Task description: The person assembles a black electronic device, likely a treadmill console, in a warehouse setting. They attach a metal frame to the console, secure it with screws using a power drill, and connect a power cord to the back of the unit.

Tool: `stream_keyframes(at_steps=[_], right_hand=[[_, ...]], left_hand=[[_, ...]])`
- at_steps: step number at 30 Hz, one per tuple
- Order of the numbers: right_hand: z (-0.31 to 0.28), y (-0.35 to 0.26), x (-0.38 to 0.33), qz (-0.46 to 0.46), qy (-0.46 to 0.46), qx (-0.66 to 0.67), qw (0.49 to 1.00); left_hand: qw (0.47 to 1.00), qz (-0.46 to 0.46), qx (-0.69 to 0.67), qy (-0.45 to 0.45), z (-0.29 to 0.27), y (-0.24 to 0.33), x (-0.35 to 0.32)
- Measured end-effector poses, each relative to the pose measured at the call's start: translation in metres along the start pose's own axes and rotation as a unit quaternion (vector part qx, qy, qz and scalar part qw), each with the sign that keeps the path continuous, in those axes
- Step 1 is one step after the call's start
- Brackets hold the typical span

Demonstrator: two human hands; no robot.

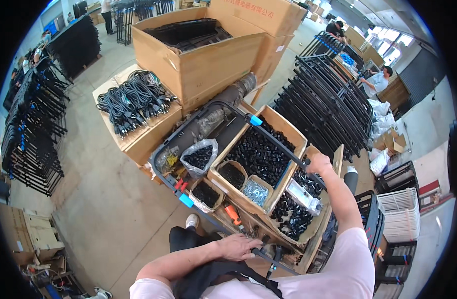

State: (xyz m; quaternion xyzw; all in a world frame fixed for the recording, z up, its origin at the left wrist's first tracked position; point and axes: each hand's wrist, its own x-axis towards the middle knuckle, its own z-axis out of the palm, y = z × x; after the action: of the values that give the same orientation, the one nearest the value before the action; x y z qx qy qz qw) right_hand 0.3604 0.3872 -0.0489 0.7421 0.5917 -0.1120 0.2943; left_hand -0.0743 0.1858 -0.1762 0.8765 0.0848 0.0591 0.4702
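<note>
A bent, dark tubular frame (163,180) arches over the parts boxes, its two arms reaching back toward me. My right hand (319,163) is closed around the end of its far right arm. Closer to my body, my left hand (240,247) wraps over the near arm by a dark grip-like part; its fingertips are partly hidden. Blue pieces (256,120) sit on the tube, and a red piece (180,185) is at its near left bend. Beneath the frame lies a carton of black plastic parts (263,152), holding smaller boxes of black pieces (232,175) and silver screws (256,192).
An orange-handled tool (233,215) lies near the left hand. Bundled black cables (136,102) rest on a carton at left. A tall open carton (198,65) stands behind. Stacked black frames (323,99) fill the right side, with people working beyond them.
</note>
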Motion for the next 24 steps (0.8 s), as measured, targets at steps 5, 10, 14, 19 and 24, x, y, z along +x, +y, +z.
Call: stream_keyframes(at_steps=[5,10,14,19,24], right_hand=[[0.025,0.020,0.022,0.050,0.084,-0.030,0.995],[0.028,0.017,0.026,-0.003,-0.036,-0.144,0.989],[0.047,0.021,0.028,0.050,0.180,0.043,0.982],[0.029,0.016,0.029,0.048,0.232,-0.004,0.971],[0.030,0.016,0.032,0.073,0.113,-0.046,0.990]], left_hand=[[0.999,-0.025,0.012,-0.038,-0.013,-0.003,0.009],[0.998,0.049,0.018,0.031,-0.013,-0.005,0.002],[0.996,0.078,0.031,-0.006,-0.022,0.001,0.004],[0.993,0.099,0.048,0.050,-0.011,-0.006,0.003],[0.998,-0.057,-0.008,-0.006,-0.019,0.001,0.009]])
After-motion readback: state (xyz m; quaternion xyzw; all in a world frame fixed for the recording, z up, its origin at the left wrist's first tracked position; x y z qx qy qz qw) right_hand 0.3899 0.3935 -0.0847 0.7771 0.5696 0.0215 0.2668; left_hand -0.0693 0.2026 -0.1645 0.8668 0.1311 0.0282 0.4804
